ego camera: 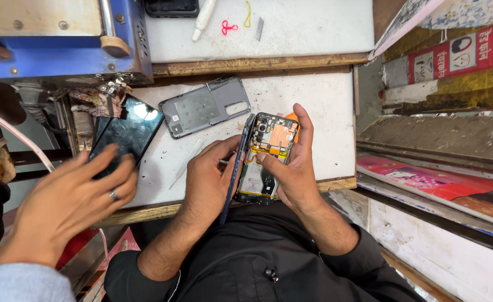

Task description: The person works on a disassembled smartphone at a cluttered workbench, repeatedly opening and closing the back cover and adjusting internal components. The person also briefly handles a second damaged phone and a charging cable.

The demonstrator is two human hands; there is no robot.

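Far left, a co-worker's hand [70,196] with a ring and a pale blue sleeve lies flat over the lower end of a black phone [124,132] at the bench edge; not the wearer's. Above it stands a blue machine [62,39]. Next right, a grey phone back cover [204,106] lies inner face up on the scuffed white benchtop [313,95], set apart, likely to keep it out of the work. Just below it lies a thin white pry tool [186,163], near the left hand. The left hand [207,182] is curled, fingers closed on the dark blue frame edge [234,168], which stands swung away from the body, seemingly held open like a hinge. The opened smartphone [266,159] sits between both hands over the near bench edge, circuit board and battery exposed, camera end away from the wearer. The right hand [292,165] cups its right side, thumb up along the edge, one finger bent onto the innards. Rear shelf: a white tube [204,17], small red scissors [229,26], a yellow loop [248,14], another dark phone [171,7]. Red posters [459,53] to the right. Nothing blocks the hands; the co-worker's hand crowds the left.
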